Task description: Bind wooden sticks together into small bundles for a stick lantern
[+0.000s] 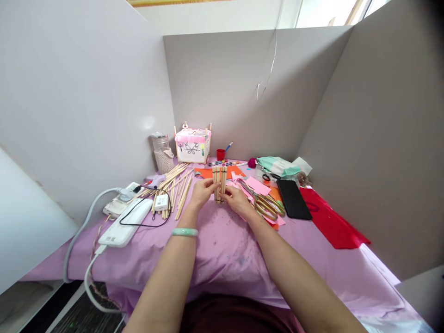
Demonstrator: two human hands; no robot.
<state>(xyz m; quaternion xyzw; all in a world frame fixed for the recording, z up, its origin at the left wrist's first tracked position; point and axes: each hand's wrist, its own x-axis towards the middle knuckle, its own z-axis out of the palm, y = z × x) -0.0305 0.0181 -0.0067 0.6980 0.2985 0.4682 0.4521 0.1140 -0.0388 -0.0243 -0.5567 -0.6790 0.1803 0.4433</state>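
The bundle (216, 175) of short sticks, crossed by dark bands, stands upright in the middle of the surface (215, 249), between the two hands. The left hand (203, 192) pinches its left side; the right hand (237, 199) grips lower on the right side — both are clamped on it. Whether its foot touches the surface cannot be told.

The likeliest trouble is slipping: the sticks are thin, so uneven pressure from the fingers could skew the row, and a lighter pinch could let one drop out. What the dark bands are cannot be told; if they are ties, slack ones would let the sticks fan apart.

The surroundings add risk. Loose sticks (182, 196) lie just left, where a swinging forearm could scatter them or snag the black cable (145, 225) around the charger (161, 202). On the right, the scissors (267, 206) lie among pink paper (258, 186), near the right wrist — a careless sweep could knock them against the phone (294, 199).
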